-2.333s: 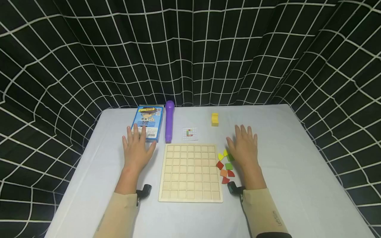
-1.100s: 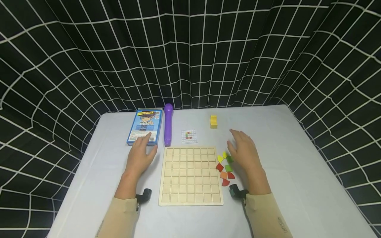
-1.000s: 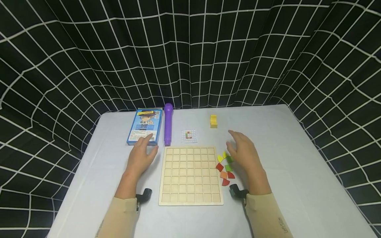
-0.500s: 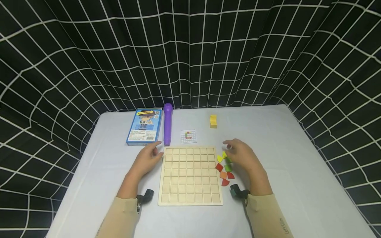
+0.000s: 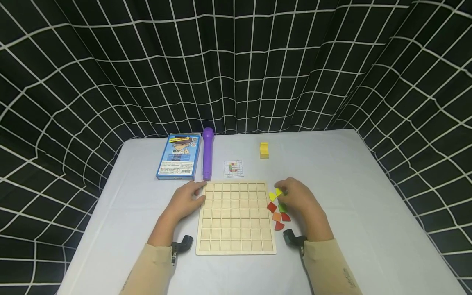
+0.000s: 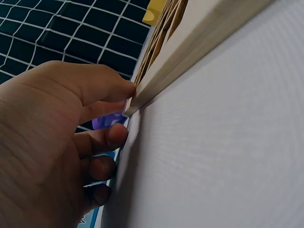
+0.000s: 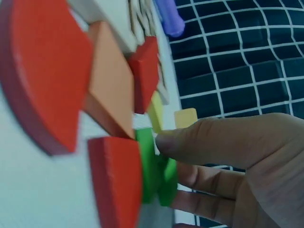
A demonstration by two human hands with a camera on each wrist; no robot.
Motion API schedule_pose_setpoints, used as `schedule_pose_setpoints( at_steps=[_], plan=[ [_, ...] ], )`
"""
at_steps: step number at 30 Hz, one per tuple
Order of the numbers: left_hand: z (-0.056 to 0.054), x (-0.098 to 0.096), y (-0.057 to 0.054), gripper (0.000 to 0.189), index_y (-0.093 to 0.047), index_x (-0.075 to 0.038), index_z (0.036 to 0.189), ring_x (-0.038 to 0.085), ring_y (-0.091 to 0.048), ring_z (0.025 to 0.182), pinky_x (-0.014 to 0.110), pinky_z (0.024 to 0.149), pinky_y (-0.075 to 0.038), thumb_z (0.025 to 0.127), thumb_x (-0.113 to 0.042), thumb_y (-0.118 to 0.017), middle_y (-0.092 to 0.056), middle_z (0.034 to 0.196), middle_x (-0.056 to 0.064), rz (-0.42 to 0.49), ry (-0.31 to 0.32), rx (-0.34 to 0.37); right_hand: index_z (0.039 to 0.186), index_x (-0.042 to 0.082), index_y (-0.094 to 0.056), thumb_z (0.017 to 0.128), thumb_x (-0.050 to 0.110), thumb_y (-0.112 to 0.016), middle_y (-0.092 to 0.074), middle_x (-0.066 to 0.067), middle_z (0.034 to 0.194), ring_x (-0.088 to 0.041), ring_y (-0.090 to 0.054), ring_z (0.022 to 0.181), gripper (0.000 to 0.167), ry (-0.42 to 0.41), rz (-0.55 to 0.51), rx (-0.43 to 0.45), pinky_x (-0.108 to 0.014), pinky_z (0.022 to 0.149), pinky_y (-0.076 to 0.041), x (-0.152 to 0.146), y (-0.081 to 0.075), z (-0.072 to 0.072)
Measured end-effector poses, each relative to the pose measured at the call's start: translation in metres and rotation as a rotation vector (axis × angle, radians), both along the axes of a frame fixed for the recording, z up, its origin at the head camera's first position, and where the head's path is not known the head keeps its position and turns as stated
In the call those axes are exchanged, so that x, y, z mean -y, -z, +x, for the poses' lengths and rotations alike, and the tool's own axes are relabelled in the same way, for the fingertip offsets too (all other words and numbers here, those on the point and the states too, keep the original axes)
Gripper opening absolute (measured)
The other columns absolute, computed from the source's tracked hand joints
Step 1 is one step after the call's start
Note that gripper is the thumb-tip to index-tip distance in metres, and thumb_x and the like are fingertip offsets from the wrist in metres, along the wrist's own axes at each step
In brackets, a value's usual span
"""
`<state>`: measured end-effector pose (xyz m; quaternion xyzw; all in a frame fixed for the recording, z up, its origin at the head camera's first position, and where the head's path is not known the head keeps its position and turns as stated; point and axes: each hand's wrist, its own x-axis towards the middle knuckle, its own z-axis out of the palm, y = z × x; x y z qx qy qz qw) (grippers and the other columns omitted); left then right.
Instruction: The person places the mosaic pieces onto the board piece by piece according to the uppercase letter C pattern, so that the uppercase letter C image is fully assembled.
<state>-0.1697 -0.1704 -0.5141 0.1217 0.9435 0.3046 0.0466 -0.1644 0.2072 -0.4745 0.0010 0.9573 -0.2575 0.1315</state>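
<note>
My left hand (image 5: 186, 200) holds the upper left corner of a gridded wooden board (image 5: 236, 252), thumb and forefinger at its edge in the left wrist view and the other fingers curled below. At the board's right side my right hand (image 5: 296, 196) pinches a yellow quarter-circle piece (image 5: 279, 191) between thumb and forefinger. In the right wrist view the thumb hides that piece, and green pieces (image 7: 148, 166) lie just under the thumb tip. Around it are another yellow piece (image 5: 272, 196), a red square (image 5: 271, 207), an orange square (image 5: 276, 217) and red quarter-circles (image 5: 279, 226).
Behind the board lies a small pattern card (image 5: 233, 168) with a coloured shape on a grid. A purple microphone-shaped stick (image 5: 208, 153) and a blue box (image 5: 179, 157) stand at the back left. A yellow block (image 5: 264, 150) sits farther back, right of the card.
My left hand has come off the blue box and moved right and nearer, onto the board's corner. My right hand has drawn back toward me, its fingers curling round the yellow piece.
</note>
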Motion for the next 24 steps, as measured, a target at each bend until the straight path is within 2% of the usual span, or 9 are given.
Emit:
schedule_pose_setpoints(
  at_steps=[5, 16, 20, 24],
  plan=[
    [0.001, -0.001, -0.002, 0.05, -0.063, -0.012, 0.141, 0.014, -0.046, 0.075, 0.034, 0.069, -0.041, 0.094, -0.027, -0.071, -0.052, 0.087, -0.004, -0.019, 0.016, -0.012, 0.123, 0.007, -0.075, 0.086, 0.011, -0.073, -0.064, -0.01, 0.109, -0.027, -0.056, 0.093, 0.037, -0.027, 0.055, -0.044, -0.046, 0.084, -0.052, 0.003, 0.007, -0.001],
    [0.0, -0.001, 0.0, 0.05, -0.064, -0.013, 0.141, 0.015, -0.046, 0.074, 0.034, 0.068, -0.041, 0.094, -0.027, -0.071, -0.051, 0.087, -0.004, -0.017, 0.008, -0.016, 0.113, 0.006, -0.073, 0.092, 0.02, -0.072, -0.064, -0.005, 0.092, -0.026, -0.057, 0.086, 0.025, 0.01, 0.074, -0.104, -0.045, 0.082, -0.052, -0.001, 0.008, -0.002],
    [0.0, -0.001, 0.001, 0.05, -0.064, -0.013, 0.141, 0.015, -0.046, 0.075, 0.035, 0.069, -0.041, 0.094, -0.027, -0.071, -0.052, 0.087, -0.003, -0.018, 0.005, -0.017, 0.108, 0.006, -0.07, 0.089, 0.017, -0.069, -0.063, -0.005, 0.084, -0.026, -0.056, 0.082, 0.022, 0.039, 0.048, -0.111, -0.042, 0.075, -0.049, -0.005, 0.008, -0.002],
    [0.0, -0.001, 0.0, 0.05, -0.064, -0.013, 0.141, 0.015, -0.046, 0.075, 0.035, 0.07, -0.041, 0.094, -0.027, -0.071, -0.052, 0.087, -0.003, -0.019, 0.006, -0.017, 0.112, 0.004, -0.07, 0.085, 0.011, -0.068, -0.065, -0.008, 0.09, -0.028, -0.057, 0.086, 0.028, 0.072, 0.034, -0.099, -0.043, 0.076, -0.048, -0.008, 0.006, -0.002]
  ],
)
